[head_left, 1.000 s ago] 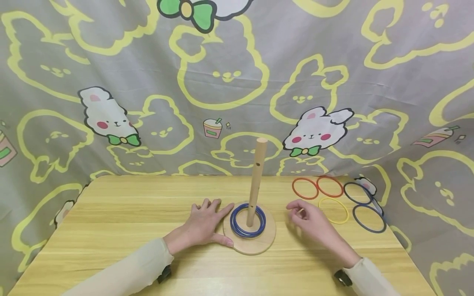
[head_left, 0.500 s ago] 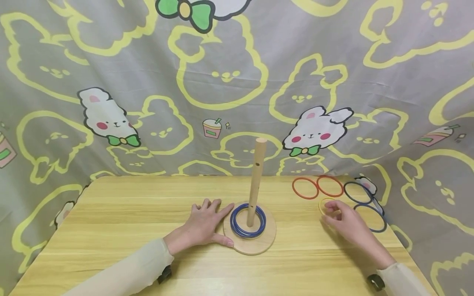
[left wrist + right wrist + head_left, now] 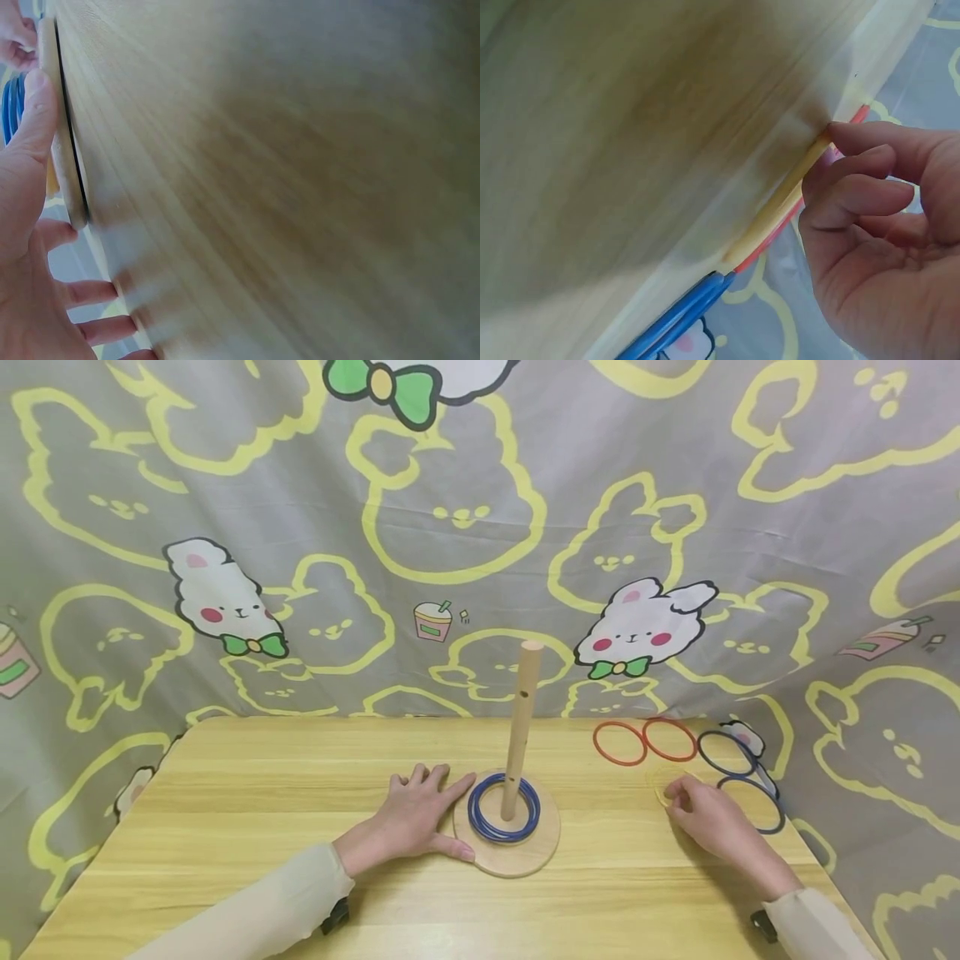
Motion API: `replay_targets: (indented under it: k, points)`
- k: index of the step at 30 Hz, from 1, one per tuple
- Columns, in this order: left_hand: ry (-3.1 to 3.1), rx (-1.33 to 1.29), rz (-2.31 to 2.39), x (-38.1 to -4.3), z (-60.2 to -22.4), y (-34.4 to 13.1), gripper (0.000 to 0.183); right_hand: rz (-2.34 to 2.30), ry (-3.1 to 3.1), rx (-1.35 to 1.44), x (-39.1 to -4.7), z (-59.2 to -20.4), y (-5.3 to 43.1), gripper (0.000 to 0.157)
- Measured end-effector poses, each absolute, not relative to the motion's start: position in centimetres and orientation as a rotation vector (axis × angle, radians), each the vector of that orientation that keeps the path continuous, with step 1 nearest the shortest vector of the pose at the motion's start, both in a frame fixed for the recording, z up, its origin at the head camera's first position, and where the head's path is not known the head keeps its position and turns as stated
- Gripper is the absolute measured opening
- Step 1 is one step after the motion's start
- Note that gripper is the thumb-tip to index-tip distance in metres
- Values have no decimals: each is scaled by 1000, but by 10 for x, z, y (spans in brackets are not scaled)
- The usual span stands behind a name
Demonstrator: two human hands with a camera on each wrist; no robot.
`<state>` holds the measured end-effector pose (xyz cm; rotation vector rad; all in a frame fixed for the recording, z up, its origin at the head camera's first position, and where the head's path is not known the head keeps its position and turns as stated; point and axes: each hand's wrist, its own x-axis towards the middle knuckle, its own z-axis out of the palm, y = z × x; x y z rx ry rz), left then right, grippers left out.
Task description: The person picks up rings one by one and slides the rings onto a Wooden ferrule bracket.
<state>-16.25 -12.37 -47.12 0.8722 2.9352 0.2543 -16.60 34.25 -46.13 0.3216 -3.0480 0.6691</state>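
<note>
A round wooden base (image 3: 517,864) with an upright wooden peg (image 3: 522,710) stands mid-table. Several blue rings (image 3: 504,838) lie stacked around the foot of the peg. My left hand (image 3: 405,818) rests beside the base with its fingers spread on the table. Its thumb touches the base's near left edge. Over on the right, my right hand (image 3: 708,818) pinches the near side of a thin yellow ring (image 3: 780,196) between thumb and index finger. The ring looks blurred in the head view and is low over the tabletop.
Two red rings (image 3: 596,735) lie side by side toward the back right of the wooden table (image 3: 262,793). Two more blue rings (image 3: 780,810) lie near the right edge, one partly behind my right hand. A patterned grey curtain (image 3: 315,510) surrounds the table's back and sides.
My right hand has moved right from beside the base to the yellow ring, and its fingers have closed on the ring's edge. My left hand has stayed in place.
</note>
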Motion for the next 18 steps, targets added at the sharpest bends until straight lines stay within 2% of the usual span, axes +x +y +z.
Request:
replay_targets:
  k: [7, 18]
  points:
    - [2931, 872, 260, -162, -472, -123, 118, 750, -3133, 345, -153, -451, 329, 27]
    - [2937, 883, 267, -162, -472, -124, 117, 696, -2987, 443, -127, -424, 293, 24]
